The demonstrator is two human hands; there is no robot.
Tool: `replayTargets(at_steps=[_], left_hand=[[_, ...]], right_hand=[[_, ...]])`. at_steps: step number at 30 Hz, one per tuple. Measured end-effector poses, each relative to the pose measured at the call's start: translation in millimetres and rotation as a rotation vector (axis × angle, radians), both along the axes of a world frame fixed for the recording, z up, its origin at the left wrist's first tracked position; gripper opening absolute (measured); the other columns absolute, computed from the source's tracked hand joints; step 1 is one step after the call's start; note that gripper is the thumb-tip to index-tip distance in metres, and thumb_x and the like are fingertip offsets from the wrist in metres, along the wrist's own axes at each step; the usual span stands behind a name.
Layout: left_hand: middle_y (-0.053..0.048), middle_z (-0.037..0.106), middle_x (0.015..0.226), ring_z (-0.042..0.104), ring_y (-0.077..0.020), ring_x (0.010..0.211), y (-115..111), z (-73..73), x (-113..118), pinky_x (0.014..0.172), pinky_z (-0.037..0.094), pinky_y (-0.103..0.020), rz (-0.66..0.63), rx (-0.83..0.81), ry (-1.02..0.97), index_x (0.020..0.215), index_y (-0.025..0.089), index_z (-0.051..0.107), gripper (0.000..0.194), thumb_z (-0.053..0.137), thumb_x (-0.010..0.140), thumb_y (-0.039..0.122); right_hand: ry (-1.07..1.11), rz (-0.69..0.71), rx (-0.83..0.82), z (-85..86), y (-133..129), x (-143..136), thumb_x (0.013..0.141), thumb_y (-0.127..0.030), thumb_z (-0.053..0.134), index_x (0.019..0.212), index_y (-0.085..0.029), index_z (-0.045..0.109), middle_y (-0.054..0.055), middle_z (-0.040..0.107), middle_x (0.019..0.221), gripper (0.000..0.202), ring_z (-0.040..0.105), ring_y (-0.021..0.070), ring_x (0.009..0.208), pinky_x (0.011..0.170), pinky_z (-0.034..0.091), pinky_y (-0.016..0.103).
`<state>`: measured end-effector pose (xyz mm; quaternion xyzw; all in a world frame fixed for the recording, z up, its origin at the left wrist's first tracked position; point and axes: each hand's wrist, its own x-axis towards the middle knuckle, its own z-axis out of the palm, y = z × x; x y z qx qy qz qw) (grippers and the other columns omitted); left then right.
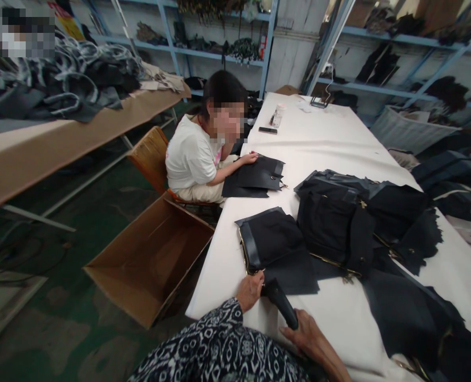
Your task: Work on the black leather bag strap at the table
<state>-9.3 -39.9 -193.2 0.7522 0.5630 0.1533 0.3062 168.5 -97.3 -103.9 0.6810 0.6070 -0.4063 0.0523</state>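
My left hand (251, 291) is closed, thumb and fingers pinching the near corner of a black fabric panel (275, 233) at the end of its gold zipper (243, 252). My right hand (307, 335) is wrapped around the grip of a black hand-held tool (282, 303) with a thick, angled body. The tool's front end is close to my left fingertips and the panel's corner; whether it touches them I cannot tell. Under the panel lies a larger dark piece (294, 276).
Black bag pieces with gold zippers (326, 223) are heaped to the right on the white-covered table (310, 140). Across the left edge, a seated person (195, 151) handles black panels (259, 172). A cardboard box (147, 260) stands on the floor. A phone (267, 130) lies farther back.
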Motion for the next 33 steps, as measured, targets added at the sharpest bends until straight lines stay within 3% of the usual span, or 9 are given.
replayTargets(at_steps=[10, 15, 22, 27, 33], left_hand=[[0.000, 0.060, 0.070, 0.057, -0.0134, 0.064, 0, 2.1, 0, 0.055, 0.028, -0.023, -0.005, -0.031, 0.018, 0.089, 0.021, 0.047, 0.020, 0.028, 0.090, 0.025], [0.000, 0.059, 0.068, 0.057, -0.0140, 0.063, 0, -2.5, 0, 0.054, 0.028, -0.024, -0.013, -0.009, 0.014, 0.089, 0.022, 0.046, 0.022, 0.025, 0.091, 0.026], [0.000, 0.059, 0.070, 0.056, -0.0130, 0.064, -1, 0.0, -1, 0.057, 0.031, -0.023, 0.009, 0.023, 0.016, 0.089, 0.022, 0.047, 0.019, 0.028, 0.090, 0.024], [0.001, 0.061, 0.072, 0.057, -0.0133, 0.066, -1, 2.5, 0, 0.056, 0.032, -0.023, 0.029, 0.022, 0.033, 0.088, 0.022, 0.047, 0.016, 0.031, 0.089, 0.022], [0.000, 0.061, 0.070, 0.057, -0.0151, 0.065, -1, 15.3, 9, 0.054, 0.031, -0.025, 0.018, 0.036, 0.075, 0.082, 0.021, 0.048, 0.012, 0.038, 0.086, 0.021]], right_hand=[[0.018, -0.080, 0.012, 17.8, -35, 18, 0.073, -0.040, 0.049, 0.075, -0.020, 0.055, 0.002, 0.060, 0.068, 0.021, 0.055, 0.0149, 0.061, 0.056, 0.041, 0.024], [-0.028, -0.075, 0.017, 7.4, -24, 8, 0.071, -0.040, 0.049, 0.083, -0.015, 0.054, 0.007, 0.061, 0.079, 0.028, 0.058, 0.0181, 0.069, 0.063, 0.043, 0.027], [-0.044, 0.014, 0.074, -5.0, 0, -1, 0.068, -0.035, 0.052, 0.072, -0.019, 0.055, 0.007, 0.063, 0.076, 0.017, 0.058, 0.0215, 0.076, 0.069, 0.043, 0.030], [-0.014, -0.050, 0.094, 4.2, -2, 27, 0.070, -0.035, 0.052, 0.072, -0.023, 0.060, 0.007, 0.065, 0.072, 0.015, 0.061, 0.0229, 0.068, 0.065, 0.045, 0.031], [0.029, -0.138, 0.081, 19.0, 0, 60, 0.069, -0.039, 0.053, 0.068, -0.023, 0.062, 0.006, 0.059, 0.050, 0.018, 0.061, 0.0257, 0.057, 0.059, 0.045, 0.034]])
